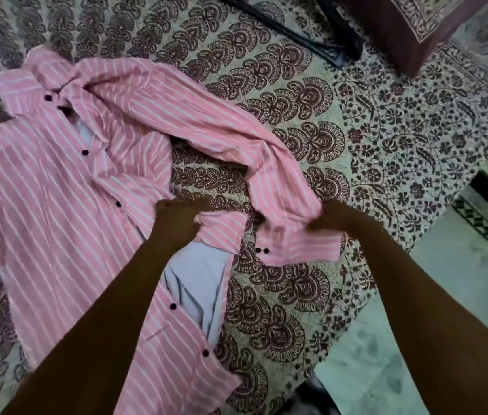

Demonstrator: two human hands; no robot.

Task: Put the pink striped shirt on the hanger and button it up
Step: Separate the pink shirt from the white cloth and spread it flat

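Pink striped shirt (57,205) flat on bedspread (386,139); left hand (177,220), right hand (335,218) each grip sleeve.

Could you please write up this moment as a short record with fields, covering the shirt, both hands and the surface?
surface: bed with patterned bedsheet
garment: pink striped shirt, lying spread, front unbuttoned, dark buttons showing
left hand: grips the edge of the shirt's front panel
right hand: grips the sleeve near its cuff
hanger: a dark object lies at the top of the bed; cannot tell whether it is the hanger
pillow: top right
task state: shirt not yet buttoned
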